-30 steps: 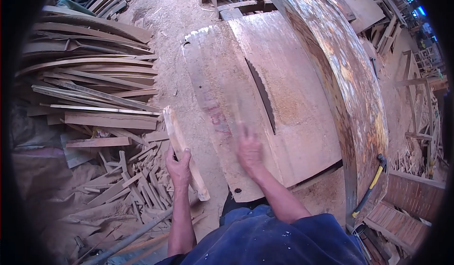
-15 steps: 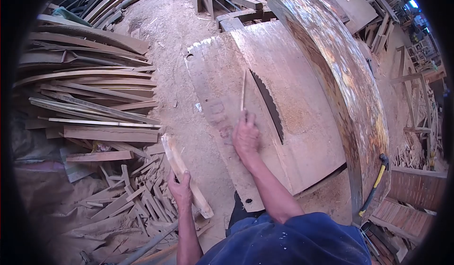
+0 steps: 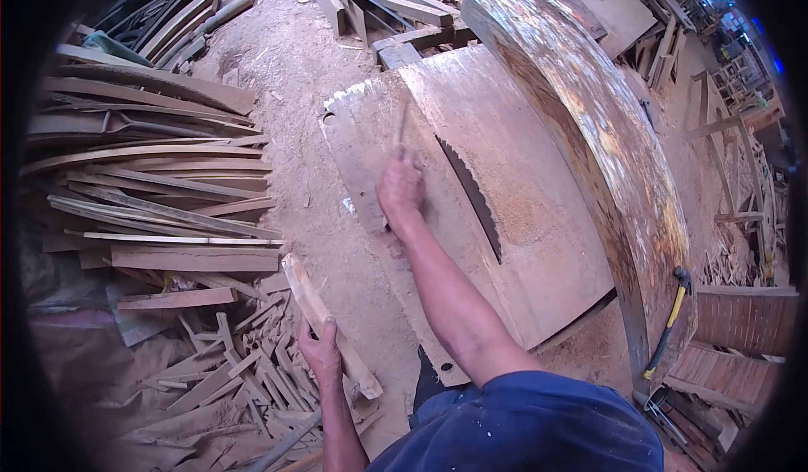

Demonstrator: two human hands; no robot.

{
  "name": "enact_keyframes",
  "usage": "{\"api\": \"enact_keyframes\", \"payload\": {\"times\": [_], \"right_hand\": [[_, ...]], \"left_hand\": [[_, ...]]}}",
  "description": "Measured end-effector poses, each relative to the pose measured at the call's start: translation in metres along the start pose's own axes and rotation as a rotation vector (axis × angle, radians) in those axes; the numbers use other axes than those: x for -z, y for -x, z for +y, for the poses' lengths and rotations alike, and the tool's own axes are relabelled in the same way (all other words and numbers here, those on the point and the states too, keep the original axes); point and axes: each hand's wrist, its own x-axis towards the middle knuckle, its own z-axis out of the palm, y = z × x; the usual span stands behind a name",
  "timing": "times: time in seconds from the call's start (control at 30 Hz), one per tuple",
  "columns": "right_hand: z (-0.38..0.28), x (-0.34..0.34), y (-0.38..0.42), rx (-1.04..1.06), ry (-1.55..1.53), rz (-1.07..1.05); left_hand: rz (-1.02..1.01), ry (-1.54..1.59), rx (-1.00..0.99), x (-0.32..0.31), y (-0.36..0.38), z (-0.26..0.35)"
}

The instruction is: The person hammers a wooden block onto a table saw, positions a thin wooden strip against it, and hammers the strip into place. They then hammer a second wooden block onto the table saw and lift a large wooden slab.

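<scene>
My left hand (image 3: 321, 350) is wrapped round a short pale wooden board (image 3: 324, 325), held off the left side of the saw table. In my right hand (image 3: 400, 187) is a thin wooden stick (image 3: 402, 122), blurred by motion and pointing toward the far edge. That hand is over the saw table (image 3: 547, 278), left of the toothed circular saw blade (image 3: 473, 194) that rises through a slot. Sawdust (image 3: 518, 211) lies on the table right of the blade.
A thick curved timber slab (image 3: 598, 127) stands along the table's right side, with a yellow-handled hammer (image 3: 669, 320) at its near end. Long curved planks (image 3: 168, 152) are stacked at left. Wood offcuts (image 3: 261, 371) lie heaped below them on the ground.
My right hand has moved away from the blade, to the left and farther up the table, with the stick. My left hand and its board have hardly moved.
</scene>
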Motion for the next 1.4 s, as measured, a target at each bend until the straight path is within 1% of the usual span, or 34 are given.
{"api": "enact_keyframes", "payload": {"times": [0.03, 0.13, 0.2, 0.27, 0.33, 0.43, 0.47, 0.53, 0.6, 0.63, 0.67, 0.73, 0.8, 0.9, 0.97, 1.0, 1.1, 1.2, 1.3, 1.4], "right_hand": [[-0.007, -0.001, 0.001, 0.064, 0.007, -0.032], [-0.012, -0.031, 0.013, 0.539, 0.03, -0.364], [0.0, 0.011, 0.056, 0.731, -0.053, -0.379], [0.023, 0.071, 0.104, 0.584, -0.258, -0.371], [0.062, 0.125, 0.144, 0.475, -0.346, -0.318], [0.158, 0.17, 0.177, 0.517, -0.321, -0.196], [0.192, 0.185, 0.18, 0.551, -0.308, -0.172], [0.252, 0.212, 0.181, 0.505, -0.182, -0.152], [0.309, 0.229, 0.172, 0.479, -0.099, -0.191], [0.33, 0.235, 0.171, 0.461, -0.06, -0.213], [0.343, 0.238, 0.168, 0.488, -0.032, -0.221], [0.357, 0.239, 0.154, 0.545, 0.013, -0.233], [0.364, 0.232, 0.137, 0.601, 0.024, -0.235], [0.371, 0.218, 0.112, 0.674, 0.003, -0.212], [0.372, 0.212, 0.099, 0.739, -0.016, -0.198], [0.369, 0.212, 0.097, 0.732, -0.035, -0.236], [0.371, 0.206, 0.091, 0.782, -0.058, -0.283], [0.369, 0.203, 0.088, 0.847, -0.01, -0.285], [0.366, 0.199, 0.085, 0.866, -0.009, -0.277], [0.363, 0.2, 0.084, 0.85, -0.02, -0.279]], "left_hand": [[-0.002, -0.005, 0.01, 0.001, 0.0, -0.001], [0.008, -0.016, 0.024, 0.0, -0.001, -0.005], [0.031, -0.03, 0.017, -0.003, 0.0, -0.003], [0.035, -0.036, -0.02, -0.008, 0.003, 0.007], [0.064, -0.043, -0.048, -0.019, 0.009, 0.024], [0.058, -0.083, -0.125, -0.042, 0.006, 0.021], [0.034, -0.05, -0.113, -0.054, 0.007, 0.022], [-0.011, 0.009, -0.091, -0.08, 0.005, 0.025], [-0.023, -0.028, -0.173, -0.113, 0.003, 0.031], [-0.036, -0.027, -0.177, -0.132, 0.003, 0.037], [-0.047, -0.026, -0.186, -0.151, 0.001, 0.045], [-0.074, -0.119, -0.187, -0.185, -0.003, 0.06], [-0.031, -0.124, -0.231, -0.218, -0.004, 0.082], [-0.001, -0.244, -0.212, -0.253, -0.012, 0.094], [-0.015, -0.263, -0.174, -0.27, -0.016, 0.1], [-0.022, -0.271, -0.157, -0.276, -0.018, 0.101], [0.051, -0.3, -0.236, -0.291, -0.03, 0.091], [0.094, -0.434, -0.231, -0.299, -0.037, 0.083], [0.105, -0.561, -0.204, -0.301, -0.036, 0.082], [0.075, -0.452, -0.266, -0.294, -0.033, 0.071]]}}
